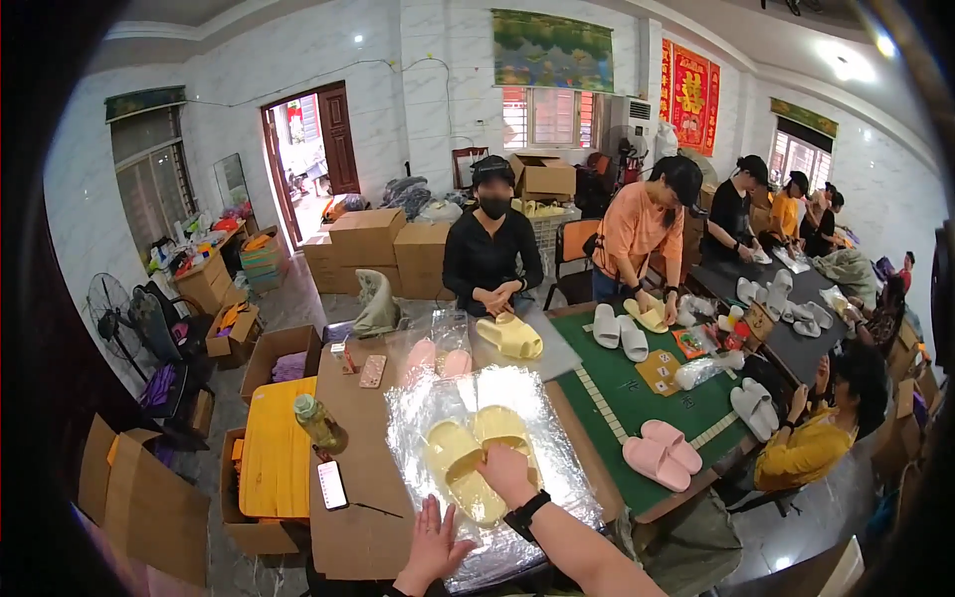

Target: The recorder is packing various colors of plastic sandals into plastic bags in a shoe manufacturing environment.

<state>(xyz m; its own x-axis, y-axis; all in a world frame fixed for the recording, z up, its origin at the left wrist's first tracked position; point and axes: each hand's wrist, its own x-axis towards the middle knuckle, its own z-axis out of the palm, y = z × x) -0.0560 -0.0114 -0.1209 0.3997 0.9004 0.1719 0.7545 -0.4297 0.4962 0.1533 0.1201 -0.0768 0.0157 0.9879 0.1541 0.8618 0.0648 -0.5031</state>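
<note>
A pair of pale yellow slide slippers (460, 453) lies in front of me on a stack of shiny clear plastic bags (562, 468). My right hand (509, 474), with a black band at its wrist, is closed on one slipper between the two straps; its fingertips are partly hidden. Nearer the front edge, my left hand (435, 542) rests on the plastic with fingers spread, holding nothing. Just beyond the stack, pink slippers (456, 364) sit under or in clear plastic. Another yellow pair (510, 335) is in front of a seated person.
A green bottle (317, 423), a lit phone (332, 485) and a patterned phone-shaped item (372, 371) are on the brown table left of me. Pink slippers (662, 456) and white slippers (619, 332) stand on the green table at right, where co-workers handle footwear. Cardboard boxes (368, 239) line the room.
</note>
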